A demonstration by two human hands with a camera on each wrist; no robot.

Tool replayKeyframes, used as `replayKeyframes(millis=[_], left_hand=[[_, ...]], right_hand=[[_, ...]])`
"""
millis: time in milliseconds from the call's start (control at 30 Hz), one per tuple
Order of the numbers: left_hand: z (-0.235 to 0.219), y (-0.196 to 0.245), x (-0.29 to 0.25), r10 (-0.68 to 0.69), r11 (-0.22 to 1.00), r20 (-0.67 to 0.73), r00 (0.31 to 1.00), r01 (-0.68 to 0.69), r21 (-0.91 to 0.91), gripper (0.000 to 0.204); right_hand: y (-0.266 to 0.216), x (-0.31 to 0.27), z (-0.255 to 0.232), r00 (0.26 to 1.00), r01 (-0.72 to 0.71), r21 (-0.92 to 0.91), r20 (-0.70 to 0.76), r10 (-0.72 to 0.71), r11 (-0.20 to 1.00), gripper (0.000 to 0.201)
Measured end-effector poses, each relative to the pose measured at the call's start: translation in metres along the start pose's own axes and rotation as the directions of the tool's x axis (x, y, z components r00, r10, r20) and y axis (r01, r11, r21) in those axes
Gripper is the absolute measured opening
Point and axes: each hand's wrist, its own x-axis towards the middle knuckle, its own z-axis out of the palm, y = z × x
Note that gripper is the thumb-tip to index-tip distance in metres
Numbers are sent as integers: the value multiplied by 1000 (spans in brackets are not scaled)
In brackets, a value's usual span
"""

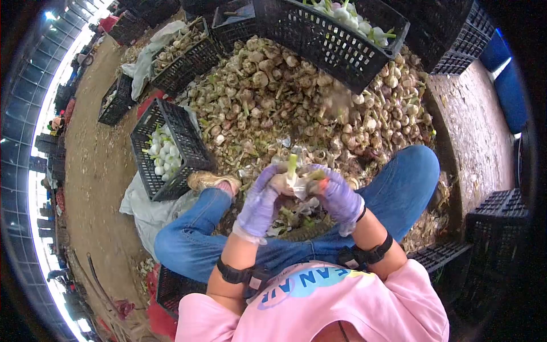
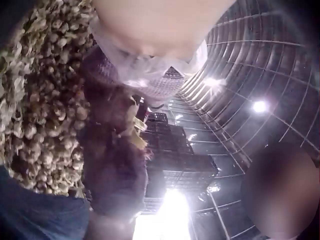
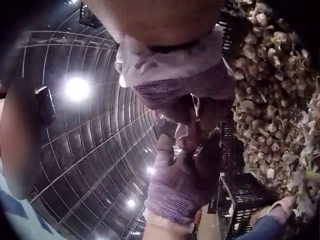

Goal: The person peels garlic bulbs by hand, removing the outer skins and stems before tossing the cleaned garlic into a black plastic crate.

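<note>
I sit on the ground, both hands in purple gloves, holding one bulb [image 1: 294, 181] with a green stalk [image 1: 292, 164] above my lap. My left hand [image 1: 272, 183] grips it from the left and my right hand [image 1: 321, 186] pinches it from the right. The left wrist view shows the left glove [image 2: 107, 112] curled round the pale bulb [image 2: 133, 126], with the right glove [image 2: 115, 182] below it. In the right wrist view the right hand's fingers [image 3: 200, 117] meet the left glove [image 3: 180, 185] at the bulb, which is mostly hidden.
A big heap of unpeeled bulbs [image 1: 285, 102] lies in front of my knees. A black crate [image 1: 182, 137] of white cleaned bulbs stands at my left; another crate [image 1: 330, 40] sits at the far side. More crates [image 1: 496, 216] are on the right. Husks litter the ground.
</note>
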Motion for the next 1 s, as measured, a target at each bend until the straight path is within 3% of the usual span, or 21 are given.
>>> replayKeyframes(millis=[33,67,100,200,233,300,333,400,433,467,500,533,567,700,767,800,833,867,900,933,1000], left_hand=[[2,9,1,-29,977,79,996,45,-207,53],[3,13,1,-40,910,160,986,102,-402,53],[4,13,0,-63,895,124,990,111,-433,52],[13,22,-3,3,922,85,996,30,-386,49],[9,16,-1,3,922,85,996,30,-385,49],[-1,2,4,150,984,-33,988,-146,105,43],[-4,1,2,147,984,-35,989,-143,104,43],[-5,7,2,85,982,-83,993,-70,174,34],[-1,13,-2,-47,997,-141,989,55,54,26],[-3,11,-1,-47,997,-142,989,55,53,26],[-6,10,0,177,971,-113,978,-155,182,24],[-8,11,2,389,885,-56,920,-356,301,23],[-8,17,3,473,799,8,881,-432,418,20],[-2,26,5,468,810,-1,884,-428,400,19],[0,29,5,476,801,-19,879,-424,423,20],[2,31,5,475,802,-18,880,-424,421,20],[3,34,3,456,821,-15,890,-415,392,20],[3,35,2,437,840,-11,899,-404,362,19],[-1,34,2,436,841,-12,900,-403,361,19],[-8,32,0,468,823,20,883,-444,354,19],[-13,27,-2,496,805,52,867,-482,347,20]], right_hand=[[-10,-3,3,993,-51,455,119,-4,889,70],[-18,-4,6,973,-147,799,223,-61,583,71],[-21,-5,10,979,-173,841,203,-3,512,79],[-6,-3,6,995,-7,746,75,-73,666,73],[3,-4,3,994,-7,746,75,-74,665,73],[10,-6,0,991,122,498,-20,-129,859,63],[5,-6,1,992,119,499,-20,-126,858,63],[-12,-5,2,996,27,318,75,-53,948,58],[8,-3,0,1000,2,470,27,-16,883,60],[10,-4,-1,1000,0,469,28,-15,883,60],[3,-4,2,998,-36,586,56,3,809,60],[-9,-5,6,996,-73,691,88,17,719,60],[-27,-8,11,998,-49,799,68,-9,599,58],[-38,-8,19,999,-10,759,-24,44,651,54],[-50,-11,28,975,175,716,-222,-16,675,49],[-40,-12,24,974,176,715,-224,-16,676,49],[-24,-13,15,951,219,405,-291,-102,888,47],[-14,-13,10,925,228,38,-320,-205,973,45],[-26,-12,9,910,324,427,-385,-155,844,41],[-45,-12,7,902,394,729,-424,-83,560,37],[-58,-15,-6,862,387,608,-506,-38,693,29]])
